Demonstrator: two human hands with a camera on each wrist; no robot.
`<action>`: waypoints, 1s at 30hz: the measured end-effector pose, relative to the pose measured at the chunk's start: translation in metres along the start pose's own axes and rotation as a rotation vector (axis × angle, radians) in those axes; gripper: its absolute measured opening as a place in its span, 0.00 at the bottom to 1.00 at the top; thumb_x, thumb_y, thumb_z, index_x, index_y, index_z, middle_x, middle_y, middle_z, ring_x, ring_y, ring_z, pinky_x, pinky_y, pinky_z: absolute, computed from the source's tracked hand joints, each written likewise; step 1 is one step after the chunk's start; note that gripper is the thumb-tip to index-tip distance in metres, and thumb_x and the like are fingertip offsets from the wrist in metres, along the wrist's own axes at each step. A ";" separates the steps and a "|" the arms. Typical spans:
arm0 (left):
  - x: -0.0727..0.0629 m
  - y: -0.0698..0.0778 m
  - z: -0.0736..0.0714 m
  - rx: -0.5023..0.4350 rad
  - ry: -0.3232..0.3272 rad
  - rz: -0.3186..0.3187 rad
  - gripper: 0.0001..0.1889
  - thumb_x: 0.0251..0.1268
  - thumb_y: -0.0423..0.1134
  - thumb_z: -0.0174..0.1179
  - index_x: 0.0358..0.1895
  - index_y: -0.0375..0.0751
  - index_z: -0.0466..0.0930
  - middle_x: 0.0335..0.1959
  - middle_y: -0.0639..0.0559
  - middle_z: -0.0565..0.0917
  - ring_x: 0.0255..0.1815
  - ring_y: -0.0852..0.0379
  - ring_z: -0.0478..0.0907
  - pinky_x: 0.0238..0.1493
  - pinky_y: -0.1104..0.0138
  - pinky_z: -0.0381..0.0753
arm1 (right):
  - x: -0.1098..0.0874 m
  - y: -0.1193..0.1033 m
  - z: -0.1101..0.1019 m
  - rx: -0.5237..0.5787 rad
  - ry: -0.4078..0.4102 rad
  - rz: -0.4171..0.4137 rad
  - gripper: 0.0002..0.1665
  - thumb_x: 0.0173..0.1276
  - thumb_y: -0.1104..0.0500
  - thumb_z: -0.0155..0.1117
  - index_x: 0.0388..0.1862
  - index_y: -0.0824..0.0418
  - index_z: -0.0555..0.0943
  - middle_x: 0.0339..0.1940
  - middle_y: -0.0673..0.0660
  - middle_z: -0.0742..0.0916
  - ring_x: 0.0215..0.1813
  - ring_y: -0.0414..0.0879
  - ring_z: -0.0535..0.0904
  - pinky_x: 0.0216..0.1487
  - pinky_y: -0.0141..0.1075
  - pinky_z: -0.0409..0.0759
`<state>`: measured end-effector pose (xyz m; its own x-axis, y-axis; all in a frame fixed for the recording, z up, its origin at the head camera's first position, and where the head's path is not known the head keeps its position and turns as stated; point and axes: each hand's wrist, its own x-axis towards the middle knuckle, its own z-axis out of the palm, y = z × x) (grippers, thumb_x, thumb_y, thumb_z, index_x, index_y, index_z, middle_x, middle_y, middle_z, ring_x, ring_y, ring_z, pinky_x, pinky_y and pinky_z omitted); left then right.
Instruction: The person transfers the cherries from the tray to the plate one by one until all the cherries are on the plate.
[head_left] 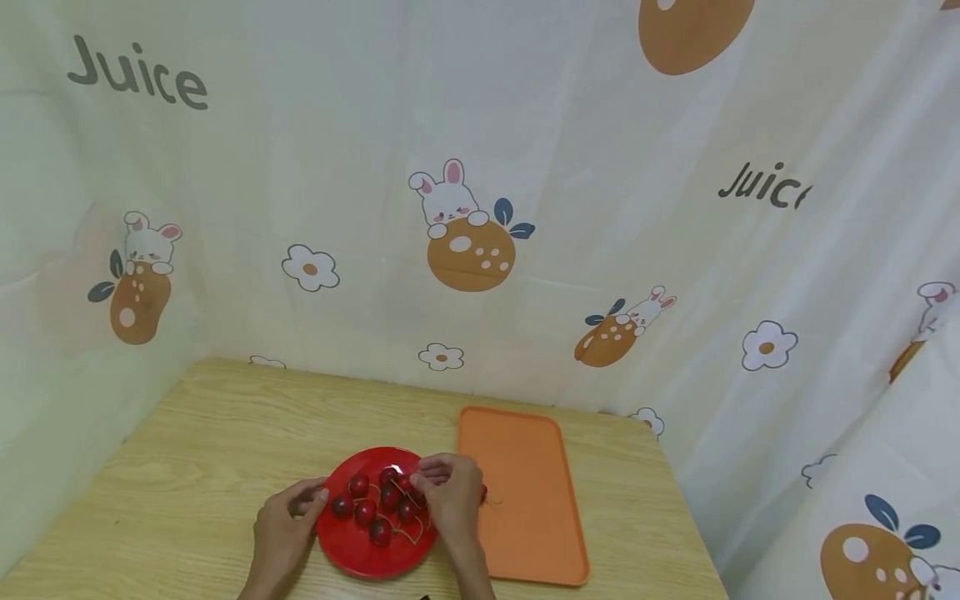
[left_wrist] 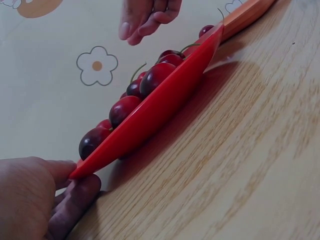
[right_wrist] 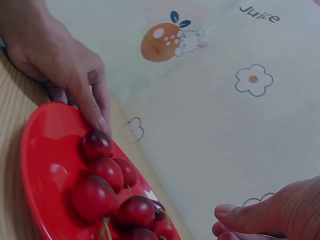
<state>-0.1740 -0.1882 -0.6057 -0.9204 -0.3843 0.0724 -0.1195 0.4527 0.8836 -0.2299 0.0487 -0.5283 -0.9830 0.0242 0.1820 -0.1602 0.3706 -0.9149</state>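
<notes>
A red plate (head_left: 352,560) holds several dark red cherries (head_left: 380,532) with thin green stems. My left hand (head_left: 285,527) grips the plate's left rim, thumb on top and fingers underneath, as the left wrist view shows. Over the plate's right side hovers my right hand (head_left: 453,493), its fingers loosely bent above the cherries. Nothing shows between the thumb and fingers of the right hand (right_wrist: 272,215) in the right wrist view. One cherry (head_left: 483,493) with its stem lies on the orange tray (head_left: 536,533), partly hidden behind the right hand.
The orange tray stands to the right of the plate on a light wooden table (head_left: 210,467). A pale curtain (head_left: 360,183) printed with rabbits, fruit and flowers hangs behind the table and at both sides.
</notes>
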 end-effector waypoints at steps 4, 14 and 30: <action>0.001 -0.001 0.000 -0.004 -0.001 -0.004 0.14 0.77 0.38 0.69 0.59 0.40 0.91 0.46 0.45 0.94 0.35 0.70 0.83 0.42 0.74 0.79 | 0.002 0.000 -0.006 0.001 0.029 0.017 0.07 0.59 0.70 0.85 0.35 0.66 0.93 0.30 0.56 0.94 0.32 0.41 0.90 0.37 0.29 0.86; 0.000 0.001 0.000 0.024 0.000 -0.015 0.13 0.77 0.39 0.69 0.59 0.42 0.91 0.46 0.46 0.94 0.35 0.70 0.82 0.42 0.73 0.77 | 0.004 0.008 -0.022 0.003 0.098 0.041 0.07 0.58 0.72 0.84 0.34 0.66 0.93 0.30 0.57 0.95 0.31 0.44 0.91 0.36 0.30 0.87; -0.001 -0.003 0.000 -0.001 -0.007 -0.007 0.14 0.78 0.39 0.68 0.60 0.41 0.91 0.46 0.45 0.94 0.35 0.69 0.83 0.42 0.74 0.77 | 0.009 0.024 -0.048 -0.005 0.151 0.074 0.09 0.57 0.70 0.86 0.35 0.69 0.92 0.32 0.62 0.95 0.33 0.48 0.93 0.32 0.28 0.85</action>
<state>-0.1728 -0.1886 -0.6083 -0.9220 -0.3820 0.0631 -0.1255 0.4490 0.8847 -0.2381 0.1027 -0.5312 -0.9675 0.1904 0.1666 -0.0871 0.3675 -0.9259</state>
